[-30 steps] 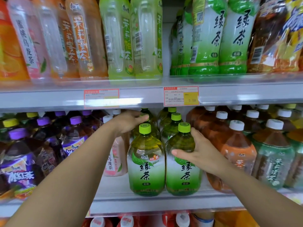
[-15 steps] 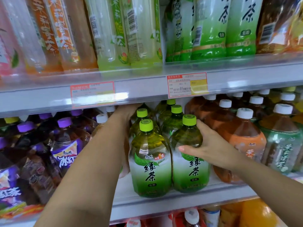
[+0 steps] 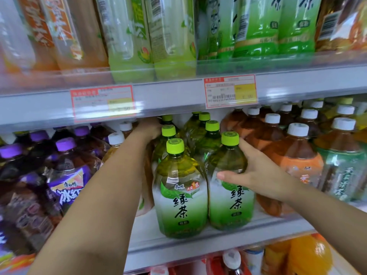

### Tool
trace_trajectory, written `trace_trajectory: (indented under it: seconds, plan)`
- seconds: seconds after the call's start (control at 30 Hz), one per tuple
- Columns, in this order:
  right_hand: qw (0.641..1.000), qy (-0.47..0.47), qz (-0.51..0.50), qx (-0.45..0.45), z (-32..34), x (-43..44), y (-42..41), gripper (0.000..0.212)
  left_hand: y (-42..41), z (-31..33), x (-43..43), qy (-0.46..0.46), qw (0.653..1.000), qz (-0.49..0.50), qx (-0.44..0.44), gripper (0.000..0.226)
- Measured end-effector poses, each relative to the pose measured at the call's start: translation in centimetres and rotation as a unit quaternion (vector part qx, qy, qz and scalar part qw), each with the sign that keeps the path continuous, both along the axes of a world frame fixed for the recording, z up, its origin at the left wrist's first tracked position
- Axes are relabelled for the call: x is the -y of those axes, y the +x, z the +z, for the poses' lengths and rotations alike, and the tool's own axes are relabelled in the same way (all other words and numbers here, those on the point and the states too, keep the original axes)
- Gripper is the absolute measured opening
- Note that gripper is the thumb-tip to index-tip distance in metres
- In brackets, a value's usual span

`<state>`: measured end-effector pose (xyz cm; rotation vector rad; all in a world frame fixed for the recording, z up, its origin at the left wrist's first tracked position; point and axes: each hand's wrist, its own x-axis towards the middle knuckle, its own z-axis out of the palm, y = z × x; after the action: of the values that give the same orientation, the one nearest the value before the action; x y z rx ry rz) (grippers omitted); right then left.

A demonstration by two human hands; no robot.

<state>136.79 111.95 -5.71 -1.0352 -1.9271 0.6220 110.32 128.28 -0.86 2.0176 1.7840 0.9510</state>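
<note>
Right hand [image 3: 260, 176] grips bottle [image 3: 231, 205] — near shelf edge [image 3: 198, 248] (crowded).

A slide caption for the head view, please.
Right hand holds a front green tea bottle; left hand reaches among rear bottles.

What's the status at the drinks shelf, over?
Right hand grips front-right green tea bottle at its shoulder. Left hand reaches back among rear green tea bottles, grip hidden. Brown tea bottles crowd the right side.

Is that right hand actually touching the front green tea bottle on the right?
Touching. In the head view the right hand wraps the front right green tea bottle, thumb lying across its shoulder and fingers behind it, with no gap.
</note>
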Motion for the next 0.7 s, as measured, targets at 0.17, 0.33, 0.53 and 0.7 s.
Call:
trace_trajectory:
  seconds: [0.17,0.33,0.53,0.7]
  plan:
    - [1.000,-0.003,0.007,-0.010,0.0,0.0,0.0,0.084,-0.1,0.8,2.6,-0.018,0.999,-0.042,-0.012,0.029]
    - [1.000,0.000,0.001,-0.002,0.0,0.1,0.0,0.090,0.4,0.7,4.1,0.016,0.997,-0.066,0.023,0.021]
    - [1.000,-0.005,0.001,0.001,0.4,0.6,-0.1,0.078,1.6,0.9,7.7,-0.065,0.928,-0.059,0.362,0.018]
    - [1.000,-0.018,0.005,-0.002,0.7,1.1,0.0,0.074,3.6,-1.3,15.3,0.063,0.935,0.047,0.347,0.042]
